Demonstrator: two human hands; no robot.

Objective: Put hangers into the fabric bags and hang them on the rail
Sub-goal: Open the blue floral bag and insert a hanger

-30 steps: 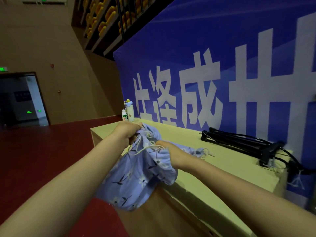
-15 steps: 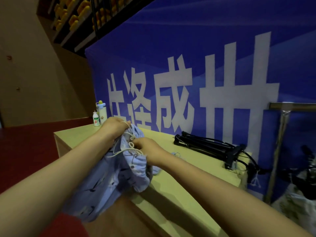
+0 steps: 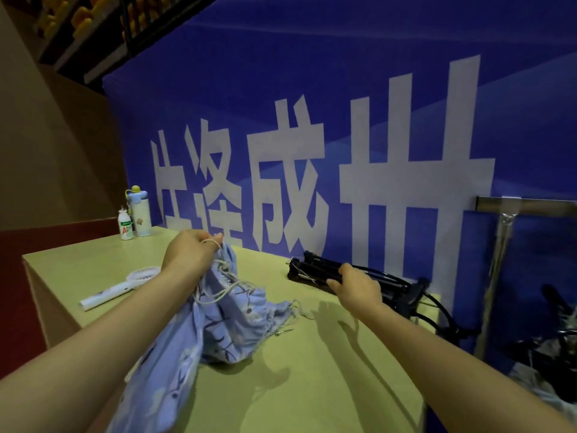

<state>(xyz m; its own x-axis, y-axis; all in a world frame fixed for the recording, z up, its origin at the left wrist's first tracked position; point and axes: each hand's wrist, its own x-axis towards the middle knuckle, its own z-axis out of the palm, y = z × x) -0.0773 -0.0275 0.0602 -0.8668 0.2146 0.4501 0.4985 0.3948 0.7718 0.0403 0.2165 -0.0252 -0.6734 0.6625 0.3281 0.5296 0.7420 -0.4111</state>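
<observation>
Bag (image 3: 224,310), seemingly unfilled, pinched by left hand (image 3: 190,256). Right hand (image 3: 357,289) grips hangers (image 3: 307,270), 2 o'clock. Rail (image 3: 537,205), 3 o'clock: hanging pending

view: head, wide-angle | faces: forward-down across table (image 3: 312,385) toward banner (image 3: 312,73) | range: near

Two hands (image 3: 190,257) (image 3: 356,289), two bottles (image 3: 125,225) (image 3: 141,215), one bag (image 3: 231,323), one fan (image 3: 109,291), one hanger bundle (image 3: 309,270)

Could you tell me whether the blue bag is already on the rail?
Not yet: the left hand grips the bag by its top above the table, well apart from the rail at the right.
</observation>
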